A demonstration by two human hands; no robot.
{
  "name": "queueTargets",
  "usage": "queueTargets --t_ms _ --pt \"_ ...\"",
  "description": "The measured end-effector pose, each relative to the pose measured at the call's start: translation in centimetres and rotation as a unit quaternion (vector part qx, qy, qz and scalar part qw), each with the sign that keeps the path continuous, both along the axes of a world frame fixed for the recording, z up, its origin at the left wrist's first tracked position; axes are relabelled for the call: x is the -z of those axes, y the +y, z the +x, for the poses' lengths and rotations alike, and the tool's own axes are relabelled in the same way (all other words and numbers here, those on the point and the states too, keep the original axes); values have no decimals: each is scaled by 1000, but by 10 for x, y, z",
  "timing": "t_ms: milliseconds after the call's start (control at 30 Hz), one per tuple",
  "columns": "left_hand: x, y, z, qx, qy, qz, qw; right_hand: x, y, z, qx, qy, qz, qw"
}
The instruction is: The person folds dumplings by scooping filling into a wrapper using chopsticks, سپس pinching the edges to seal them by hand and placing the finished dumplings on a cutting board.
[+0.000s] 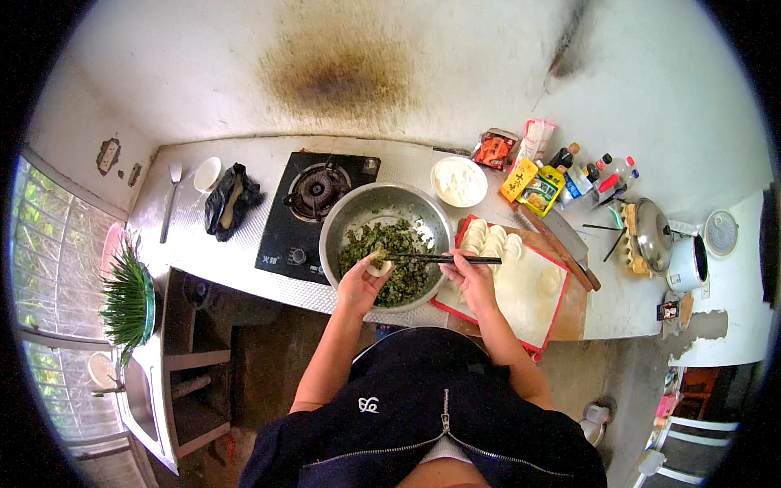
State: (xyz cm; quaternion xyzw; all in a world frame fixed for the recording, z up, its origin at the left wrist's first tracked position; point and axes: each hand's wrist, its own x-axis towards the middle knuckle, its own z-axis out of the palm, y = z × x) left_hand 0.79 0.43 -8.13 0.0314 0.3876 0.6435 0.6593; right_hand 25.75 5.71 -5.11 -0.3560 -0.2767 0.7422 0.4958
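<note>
My left hand [361, 285] holds a round dough wrapper [379, 268] above the near part of a large steel bowl [329, 213]. Chopped green filling [390, 244] lies in the bowl. Dark chopsticks [470, 260] are gripped in my right hand [473, 282], and their tips reach left to the wrapper, where a little filling shows. Right of the bowl lies a white cutting board with a red rim [515, 305]. Folded dumplings [491, 241] sit in rows at its far left, and a flat wrapper [548, 283] rests at its right. My right hand hides part of the board's left side.
A black gas stove [277, 244] stands partly under the bowl. Behind the board are a bowl of white flour [459, 181], a cleaver [564, 235], a wooden rolling pin [558, 247], seasoning packets [543, 189] and several bottles [619, 171]. A black plastic bag [229, 204] lies left.
</note>
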Motion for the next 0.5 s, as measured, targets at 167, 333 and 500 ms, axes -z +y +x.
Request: queueTargets --t_ms 167,333,500 --pt "-5 2 3 24 -14 4 1000 -20 -4 -4 -56 -103 112 987" --pt "-6 0 4 13 -15 12 1000 -42 -2 3 -46 -126 158 978" --pt "-12 0 8 19 -43 34 998 -40 0 1 -23 -88 112 990"
